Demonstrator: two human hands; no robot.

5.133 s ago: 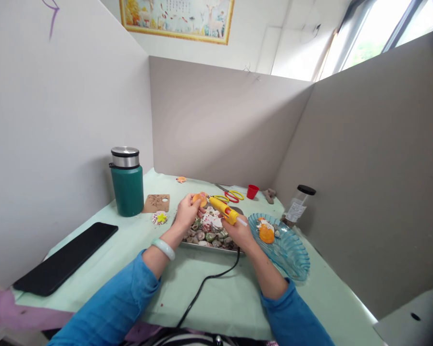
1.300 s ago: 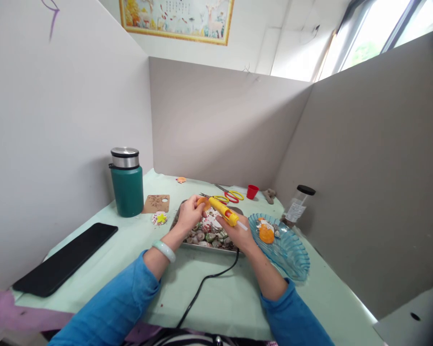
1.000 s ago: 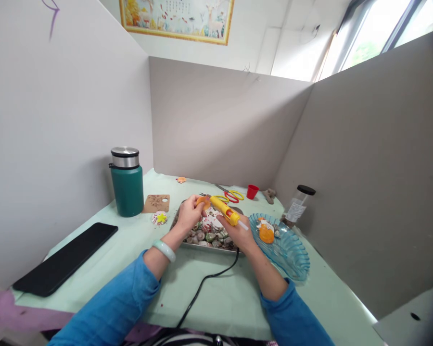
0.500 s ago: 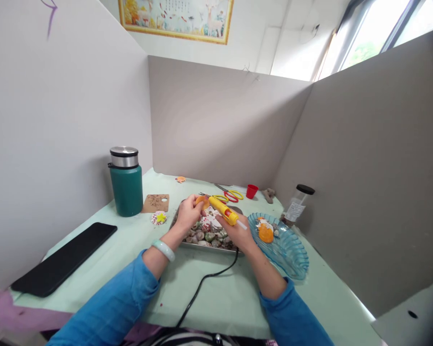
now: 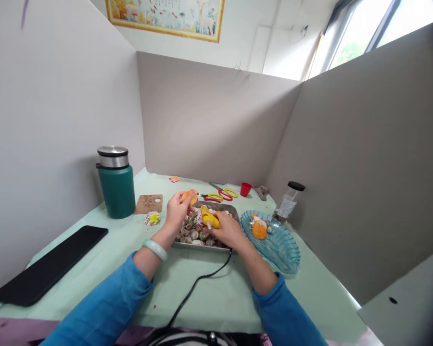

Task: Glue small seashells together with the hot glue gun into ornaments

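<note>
Between the fingers of my left hand point(image 5: 177, 209) is an orange shell point(image 5: 190, 197), a flat rounded piece with a small pinkish patch on it. My right hand point(image 5: 226, 228) grips a yellow glue gun point(image 5: 210, 218), its white glue stick poking out at the back and its black cord point(image 5: 198, 279) running toward me. The gun is over a metal tray point(image 5: 234, 212) full of small shells point(image 5: 195, 235). Its nozzle is hard to make out against the tray. Gun and orange shell are apart.
Right of the tray lies a blue plate point(image 5: 286, 250) with orange and white shells. Scissors point(image 5: 226, 193), a red cup point(image 5: 246, 189) and a jar point(image 5: 290, 199) stand farther back. To the left are a green flask point(image 5: 116, 187), a brown card point(image 5: 147, 204) and a black pad point(image 5: 54, 264).
The glue gun has dropped away from the orange shell, down over the tray, and now points farther from me. My left hand still holds the shell. The view has shifted slightly.
</note>
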